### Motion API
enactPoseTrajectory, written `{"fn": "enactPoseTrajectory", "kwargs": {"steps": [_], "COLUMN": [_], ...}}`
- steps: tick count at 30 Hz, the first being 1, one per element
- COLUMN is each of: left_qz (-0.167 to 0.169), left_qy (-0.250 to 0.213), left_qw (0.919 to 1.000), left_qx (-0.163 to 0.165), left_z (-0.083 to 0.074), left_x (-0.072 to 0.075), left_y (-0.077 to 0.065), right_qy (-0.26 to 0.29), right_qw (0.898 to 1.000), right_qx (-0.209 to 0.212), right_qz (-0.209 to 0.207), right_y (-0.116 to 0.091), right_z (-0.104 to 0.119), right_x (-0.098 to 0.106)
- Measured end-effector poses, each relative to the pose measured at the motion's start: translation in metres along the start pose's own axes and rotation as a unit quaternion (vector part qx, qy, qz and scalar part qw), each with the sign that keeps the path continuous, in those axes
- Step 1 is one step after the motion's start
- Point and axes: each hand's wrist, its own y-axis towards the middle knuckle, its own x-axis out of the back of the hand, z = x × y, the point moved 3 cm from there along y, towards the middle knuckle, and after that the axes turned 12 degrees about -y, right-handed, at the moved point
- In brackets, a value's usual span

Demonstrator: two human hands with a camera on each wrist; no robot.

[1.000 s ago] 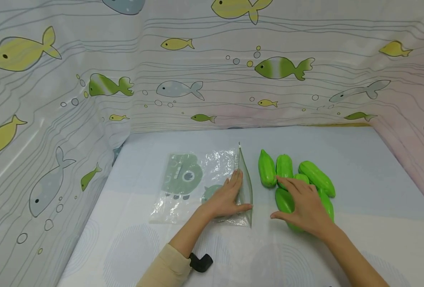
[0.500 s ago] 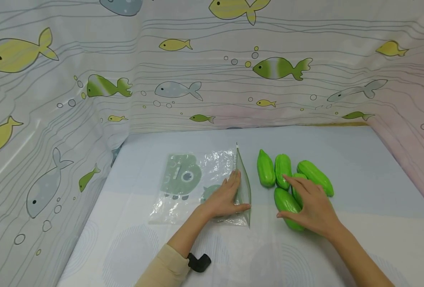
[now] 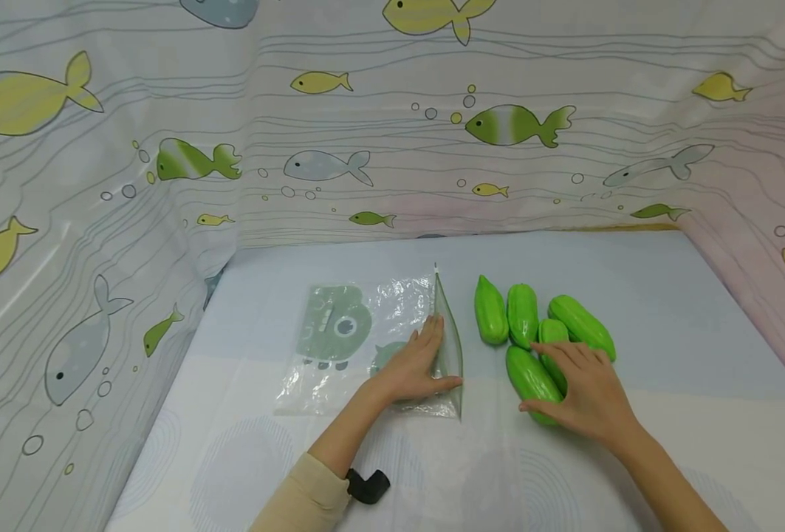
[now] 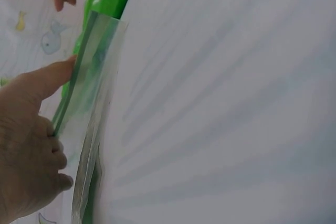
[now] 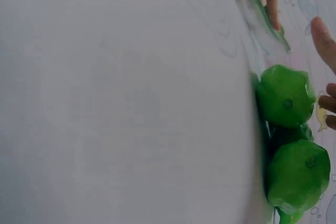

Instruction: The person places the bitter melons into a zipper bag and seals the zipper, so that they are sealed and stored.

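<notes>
A clear zip bag (image 3: 345, 388) with a green cartoon print lies flat on the cloth. My left hand (image 3: 410, 373) rests on its right part, fingers straight and thumb spread to the zip edge. The bag's mouth gapes toward the right, and the left wrist view shows the thumb touching its green zip strip (image 4: 75, 77). Several glossy green cucumber-like vegetables (image 3: 492, 310) lie right of the bag. Over the nearer ones hovers my right hand (image 3: 591, 388), fingers spread and apart from them in the right wrist view. It partly hides the near right side of the group.
A pale patterned cloth (image 3: 472, 473) covers the table. Fish-printed sheeting (image 3: 392, 118) rises at the back and both sides. A small black fitting (image 3: 368, 486) shows beside the left sleeve (image 3: 302, 496).
My right hand has shifted right and slightly toward me, uncovering more of the near vegetables. The left hand stays on the bag. The head view has drifted slightly.
</notes>
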Motion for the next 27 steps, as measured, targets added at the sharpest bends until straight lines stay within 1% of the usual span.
{"fn": "enactPoseTrajectory", "kwargs": {"steps": [7,15,19,24,27], "left_qz": [0.0,0.004,0.004,0.004,0.001], "left_qy": [0.002,-0.002,-0.002,0.003,0.004], "left_qw": [1.0,0.9999,0.9998,0.9999,0.9999], "left_qx": [0.0,0.015,0.018,0.013,0.012], "left_z": [0.0,-0.002,-0.003,-0.003,-0.004], "left_x": [0.0,0.001,0.001,0.001,0.001], "left_y": [0.0,-0.002,-0.002,-0.002,-0.002], "right_qy": [-0.018,-0.047,-0.054,-0.075,-0.096], "right_qw": [1.0,0.999,0.998,0.997,0.995], "right_qx": [-0.002,-0.011,-0.013,-0.014,-0.022], "right_qz": [-0.001,0.0,-0.004,-0.008,0.0], "right_y": [-0.006,-0.01,-0.008,-0.005,-0.004], "right_z": [-0.003,-0.006,-0.004,0.001,0.004], "right_x": [-0.003,-0.008,-0.007,-0.006,-0.006]}}
